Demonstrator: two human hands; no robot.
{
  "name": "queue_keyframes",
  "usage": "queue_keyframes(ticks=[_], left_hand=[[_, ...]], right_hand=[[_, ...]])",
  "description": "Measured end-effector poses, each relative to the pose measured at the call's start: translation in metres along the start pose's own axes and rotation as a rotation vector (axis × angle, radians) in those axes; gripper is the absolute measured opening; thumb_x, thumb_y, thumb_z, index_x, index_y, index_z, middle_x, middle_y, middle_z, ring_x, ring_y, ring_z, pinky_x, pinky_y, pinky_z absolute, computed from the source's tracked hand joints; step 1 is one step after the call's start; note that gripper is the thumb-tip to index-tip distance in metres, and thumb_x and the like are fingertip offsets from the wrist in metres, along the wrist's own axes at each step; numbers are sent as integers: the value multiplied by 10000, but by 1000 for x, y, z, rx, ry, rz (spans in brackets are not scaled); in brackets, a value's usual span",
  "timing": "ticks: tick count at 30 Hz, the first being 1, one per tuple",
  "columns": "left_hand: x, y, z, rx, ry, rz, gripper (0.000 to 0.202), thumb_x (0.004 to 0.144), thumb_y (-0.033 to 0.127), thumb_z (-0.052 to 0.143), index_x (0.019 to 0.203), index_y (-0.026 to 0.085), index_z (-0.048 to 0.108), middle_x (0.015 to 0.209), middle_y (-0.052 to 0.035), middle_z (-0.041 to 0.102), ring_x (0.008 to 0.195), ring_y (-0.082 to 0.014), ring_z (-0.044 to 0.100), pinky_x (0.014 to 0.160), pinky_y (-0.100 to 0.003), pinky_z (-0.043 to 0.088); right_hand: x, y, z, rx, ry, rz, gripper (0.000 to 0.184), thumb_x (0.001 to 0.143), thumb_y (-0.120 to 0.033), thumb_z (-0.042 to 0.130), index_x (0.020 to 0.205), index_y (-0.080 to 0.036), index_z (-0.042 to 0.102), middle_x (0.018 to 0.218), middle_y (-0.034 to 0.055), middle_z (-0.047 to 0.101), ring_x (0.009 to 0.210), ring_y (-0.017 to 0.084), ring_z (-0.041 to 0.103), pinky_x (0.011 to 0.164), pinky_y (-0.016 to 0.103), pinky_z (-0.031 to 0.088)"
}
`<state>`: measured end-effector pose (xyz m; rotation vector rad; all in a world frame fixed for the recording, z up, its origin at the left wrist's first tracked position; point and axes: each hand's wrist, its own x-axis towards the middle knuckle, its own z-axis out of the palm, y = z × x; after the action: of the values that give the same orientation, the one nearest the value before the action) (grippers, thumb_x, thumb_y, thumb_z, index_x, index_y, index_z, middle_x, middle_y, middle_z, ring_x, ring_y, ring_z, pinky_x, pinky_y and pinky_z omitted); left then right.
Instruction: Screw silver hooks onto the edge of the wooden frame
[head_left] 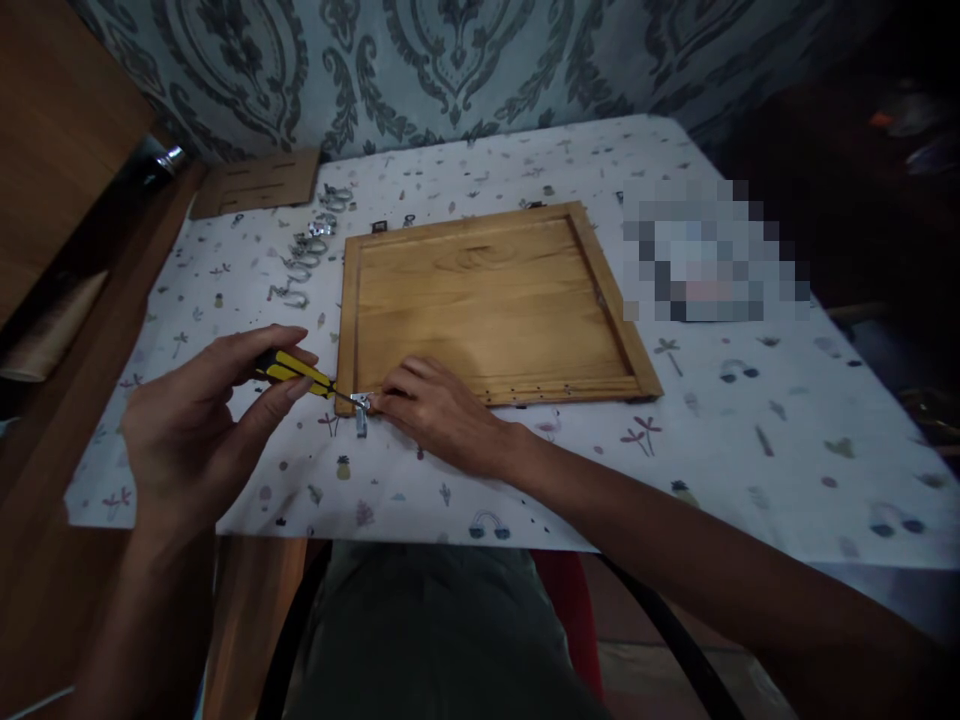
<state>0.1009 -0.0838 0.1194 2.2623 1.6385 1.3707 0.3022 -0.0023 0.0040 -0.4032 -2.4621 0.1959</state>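
A shallow wooden tray-like panel (480,300) lies flat on the patterned tablecloth. My left hand (199,420) is closed around a yellow-and-black screwdriver (296,373), whose tip points right at a small metal hook (361,410) at the panel's near left corner. My right hand (439,405) rests on the panel's near edge, its fingertips pinching that metal hook against the wood.
Several more metal hooks (307,250) lie in a row to the left of the panel. A brown cardboard piece (255,182) sits at the back left. A blurred-out patch (709,255) lies right of the panel. A wooden cabinet (52,130) stands at the left; patterned wallpaper is behind.
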Motion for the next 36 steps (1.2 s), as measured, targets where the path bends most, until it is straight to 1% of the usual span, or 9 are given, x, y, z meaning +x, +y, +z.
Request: queue_keyframes(ticks=[3, 6, 9, 12, 14, 16, 20, 25, 36], left_hand=[[-1, 0, 0, -55, -23, -17, 412, 813, 160, 817, 1199, 287, 749, 1018, 26, 787, 872, -122, 729, 859, -210, 573], [-5, 0, 7, -144, -17, -103, 340, 862, 159, 754, 1191, 237, 723, 1017, -23, 756, 908, -167, 720, 844, -283, 576], [-8, 6, 21, -363, 71, -207, 227, 924, 197, 675, 1149, 220, 677, 983, -44, 714, 918, -197, 711, 865, -351, 588], [-5, 17, 36, -594, 177, -338, 124, 888, 219, 708, 999, 240, 657, 837, -20, 638, 788, -193, 640, 870, -414, 595], [-2, 24, 44, -708, 243, -416, 116, 840, 212, 743, 908, 242, 654, 742, 3, 553, 679, -166, 542, 807, -401, 586], [3, 28, 49, -769, 298, -473, 88, 839, 227, 735, 854, 235, 649, 682, 16, 481, 602, -139, 446, 673, -347, 535], [10, 28, 55, -804, 336, -463, 167, 919, 293, 662, 779, 214, 618, 547, 51, 332, 491, -114, 301, 477, -277, 314], [15, 23, 58, -822, 276, -451, 277, 926, 401, 689, 732, 223, 602, 499, 79, 235, 431, -95, 187, 443, -286, 191], [20, 22, 59, -731, 182, -413, 433, 913, 527, 662, 611, 242, 538, 452, 76, 186, 368, -82, 129, 385, -283, 157]], right_hand=[[0, 0, -1, 3, -9, 1, 224, 1041, -219, 511, 1017, -130, 715, 957, 92, 681, 897, 211, 503, 785, 358, 428], [1, -1, -2, 4, -19, 5, 228, 1044, -219, 503, 1020, -130, 712, 952, 88, 676, 898, 211, 502, 788, 354, 427], [2, -2, -4, 0, -24, 4, 219, 1042, -213, 506, 1040, -129, 709, 938, 84, 670, 895, 214, 499, 776, 353, 413], [2, -2, -5, -16, -54, 7, 220, 1042, -216, 507, 1046, -130, 709, 921, 83, 659, 885, 216, 493, 768, 357, 401], [2, -1, -5, -24, -70, 12, 219, 1039, -220, 513, 1034, -128, 712, 910, 81, 653, 880, 217, 493, 764, 358, 397], [1, -1, -6, -26, -80, 15, 201, 1030, -218, 532, 1053, -127, 710, 920, 81, 651, 888, 219, 495, 767, 357, 398], [1, -2, -7, -20, -96, 12, 175, 1012, -197, 563, 1102, -126, 696, 974, 87, 656, 915, 220, 499, 800, 358, 411], [2, -3, -8, -11, -93, 16, 186, 1028, -193, 528, 1091, -135, 692, 968, 87, 653, 922, 220, 494, 799, 362, 410], [3, -2, -6, -14, -83, 7, 192, 1026, -195, 534, 1061, -120, 707, 951, 94, 655, 894, 218, 489, 770, 362, 393]])
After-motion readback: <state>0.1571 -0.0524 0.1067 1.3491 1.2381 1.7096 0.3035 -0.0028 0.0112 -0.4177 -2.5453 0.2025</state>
